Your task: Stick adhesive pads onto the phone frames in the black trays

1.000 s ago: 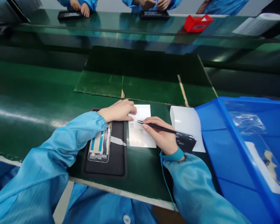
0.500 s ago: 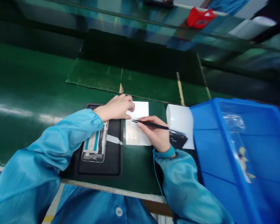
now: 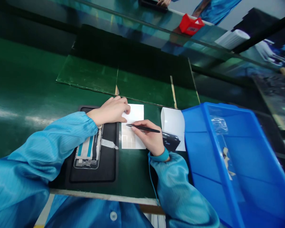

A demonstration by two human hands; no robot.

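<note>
In my right hand [image 3: 153, 139] are black tweezers [image 3: 146, 128], held like a pen, their tips over a white sheet [image 3: 137, 114] with pale translucent rectangular stickers on its lower part. My left hand [image 3: 111, 110] rests palm down across the sheet's upper left, thumb and index finger apart, with nothing visible between them. Below the left forearm, an opened phone [image 3: 87, 153] with blue strips on its inside lies on a black tray [image 3: 109, 171]. A whitish tab [image 3: 108, 144] sticks out from its right side. The left sleeve covers the phone's upper part.
Right of the sheet are a curled white paper [image 3: 174, 122] and a glossy black pouch-like piece [image 3: 171, 141]. A blue bin [image 3: 197, 145] holding clear plastic bags stands at the right. A green board [image 3: 92, 69] lies behind. Across the bench are a red box [image 3: 191, 25] and another person's hand [image 3: 163, 3].
The view has shifted, so the bench things appear slightly further left and more of the right side shows. Both hands keep nearly the same places over the sheet.
</note>
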